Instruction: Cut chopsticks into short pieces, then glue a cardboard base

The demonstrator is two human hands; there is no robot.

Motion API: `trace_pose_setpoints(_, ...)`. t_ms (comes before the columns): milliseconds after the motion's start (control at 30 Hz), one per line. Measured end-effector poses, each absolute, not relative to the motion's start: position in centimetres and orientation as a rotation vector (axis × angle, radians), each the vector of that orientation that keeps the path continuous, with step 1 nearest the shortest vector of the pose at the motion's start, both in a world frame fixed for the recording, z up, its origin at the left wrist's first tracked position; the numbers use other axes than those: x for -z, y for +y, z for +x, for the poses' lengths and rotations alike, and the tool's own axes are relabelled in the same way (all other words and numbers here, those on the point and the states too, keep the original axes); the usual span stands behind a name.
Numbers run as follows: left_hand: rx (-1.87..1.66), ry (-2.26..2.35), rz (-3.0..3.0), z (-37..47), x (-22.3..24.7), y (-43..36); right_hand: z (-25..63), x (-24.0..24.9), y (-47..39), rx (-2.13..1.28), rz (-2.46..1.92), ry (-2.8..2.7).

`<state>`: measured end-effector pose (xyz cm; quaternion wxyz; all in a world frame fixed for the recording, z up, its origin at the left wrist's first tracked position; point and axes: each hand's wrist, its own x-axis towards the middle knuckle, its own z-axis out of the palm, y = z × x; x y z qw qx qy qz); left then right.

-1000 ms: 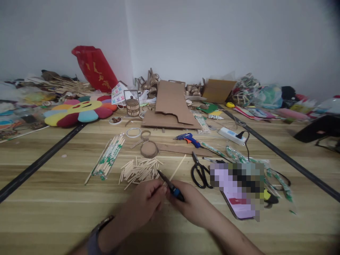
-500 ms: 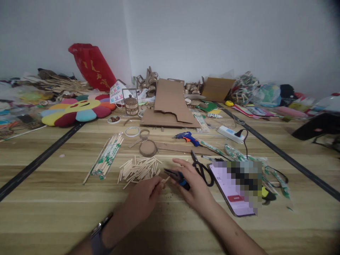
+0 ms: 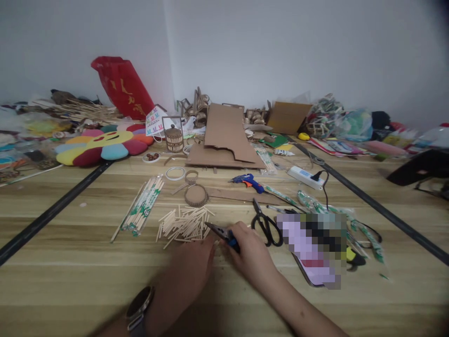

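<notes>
My right hand is wrapped round pliers with blue and black handles. Their dark jaws point left, over the edge of a pile of short wooden sticks. Close beside them, my left hand is closed with its back turned up and a watch on the wrist. A pale bit of a short wooden stick shows by its fingertips; the rest is hidden. Black scissors lie partly open just right of my right hand.
Packed sticks lie left of the pile. Beyond it are a round woven ring, a blue glue gun and cardboard sheets. A phone and a power strip with a cable are on the right.
My right hand has moved left with the pliers, and its fingers have closed more round the handles. My left hand has turned, back upward, so its fingertips are more hidden.
</notes>
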<state>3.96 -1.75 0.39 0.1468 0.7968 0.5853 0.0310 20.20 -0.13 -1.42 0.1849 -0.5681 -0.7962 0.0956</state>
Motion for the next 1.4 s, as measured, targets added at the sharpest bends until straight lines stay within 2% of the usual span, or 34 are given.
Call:
trace_pose_setpoints(100, -0.079, 1.677, 2.279, 4.0, 0.0, -2.0, 20.2, 1.7, 0.2, -0.211, -1.637, -2.234)
trace_pose_setpoints(267, -0.408, 1.577, 2.028, 2.7, 0.5, -0.6, 22.2, 1.2, 1.5, -0.541, -1.4, -2.068)
trace_pose_setpoints(367, -0.548, 1.272, 1.603, 2.2, 0.8, 0.4, 22.9, 0.2, 1.5, -0.715, -1.233, -2.061)
trace_pose_setpoints(467, -0.545, 1.087, 1.38, 2.3, 1.2, 0.6, 22.6, -0.4, 0.8, -0.895, -1.125, -2.084)
trace_pose_setpoints(567, -0.528, 1.043, 1.408, 2.6, 1.6, 0.3, 22.1, -0.3, 0.3, -1.02, -1.065, -2.111)
trace_pose_setpoints(767, -0.509, 0.993, 1.387, 3.0, 1.7, -0.1, 21.8, 0.2, 0.0, -1.092, -1.047, -2.102)
trace_pose_setpoints(1067, -0.457, 0.852, 1.178, 2.8, 1.8, -0.1, 21.4, 0.2, -0.1, -1.07, -1.0, -2.107)
trace_pose_setpoints(1267, -0.623, 0.933, 1.059, 2.8, 1.2, 0.1, 21.0, 1.1, 0.2, -0.665, -1.06, -1.931)
trace_pose_setpoints(1400, -0.76, 0.951, 0.936, 3.4, 1.6, 0.1, 20.0, 1.9, -0.5, -0.583, -1.233, -1.922)
